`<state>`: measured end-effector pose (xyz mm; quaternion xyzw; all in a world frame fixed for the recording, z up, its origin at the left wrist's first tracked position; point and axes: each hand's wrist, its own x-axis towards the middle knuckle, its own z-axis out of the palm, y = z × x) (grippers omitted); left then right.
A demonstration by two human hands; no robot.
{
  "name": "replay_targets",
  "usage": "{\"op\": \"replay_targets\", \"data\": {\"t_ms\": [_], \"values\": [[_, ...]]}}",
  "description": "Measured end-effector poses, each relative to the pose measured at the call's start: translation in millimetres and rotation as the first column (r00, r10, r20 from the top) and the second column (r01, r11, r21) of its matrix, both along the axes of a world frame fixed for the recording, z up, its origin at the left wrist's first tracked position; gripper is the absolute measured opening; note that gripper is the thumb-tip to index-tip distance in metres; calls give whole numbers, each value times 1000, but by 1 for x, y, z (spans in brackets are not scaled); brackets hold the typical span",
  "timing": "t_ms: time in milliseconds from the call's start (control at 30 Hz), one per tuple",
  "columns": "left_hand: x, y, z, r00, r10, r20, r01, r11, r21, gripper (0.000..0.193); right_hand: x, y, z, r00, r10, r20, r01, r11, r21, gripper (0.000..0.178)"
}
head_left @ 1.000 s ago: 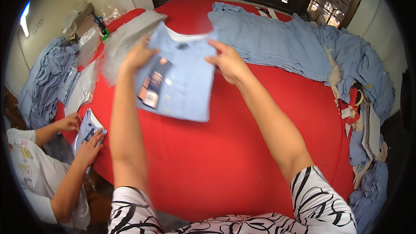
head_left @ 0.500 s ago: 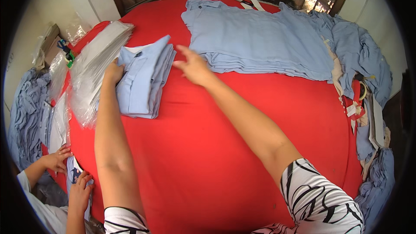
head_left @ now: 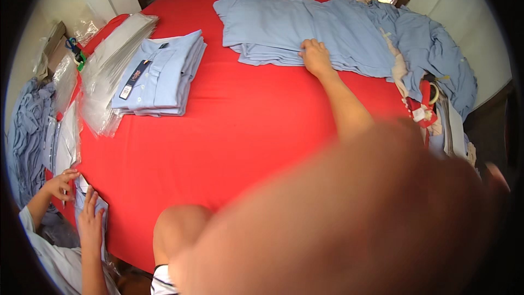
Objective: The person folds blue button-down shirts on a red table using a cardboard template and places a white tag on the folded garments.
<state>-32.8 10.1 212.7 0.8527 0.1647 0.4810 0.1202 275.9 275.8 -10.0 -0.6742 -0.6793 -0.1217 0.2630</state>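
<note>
My right hand point(head_left: 316, 57) rests palm down on the near edge of a pile of flat light-blue shirts point(head_left: 273, 24), fingers out on the cloth. A large blurred arm, my left, crosses close in front of the camera from the lower middle to the right. Its smeared left hand point(head_left: 447, 169) lies toward the right side, fingers not readable, and it hides part of my right arm. On the left of the table sits a stack of folded light-blue shirts point(head_left: 169, 79) with a dark hang tag point(head_left: 135, 79) on top; neither hand touches it.
Clear plastic bags point(head_left: 117, 54) lie in a fanned pile beside the folded stack. Crumpled blue garments point(head_left: 436, 54) heap at the far right, near a tape roll point(head_left: 434, 94). At lower left, another person's hands point(head_left: 90, 218) work on a folded shirt. Red cloth point(head_left: 218, 147) covers the table.
My left hand has left the folded stack and swung across close to the camera. My right hand has moved right onto the flat shirts. The hang tag now shows on the folded stack.
</note>
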Motion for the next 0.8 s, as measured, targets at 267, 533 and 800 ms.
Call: {"op": "replay_targets", "data": {"t_ms": [267, 533, 800], "values": [[15, -114, 37, 972, 36, 232, -71, 987, 143, 22, 13, -65, 46, 939, 290, -187, -296, 955, 0, 9], [1, -182, 58, 997, 32, 72, -41, 991, 129, 18, 41, -400, 66, 865, 261, -428, -501, 506, -702, 10], [22, -239, 57, 900, -374, 225, 411, 899, -150, 22, 82, -570, 77, 905, -151, -397, -245, 579, -778, 25]]}}
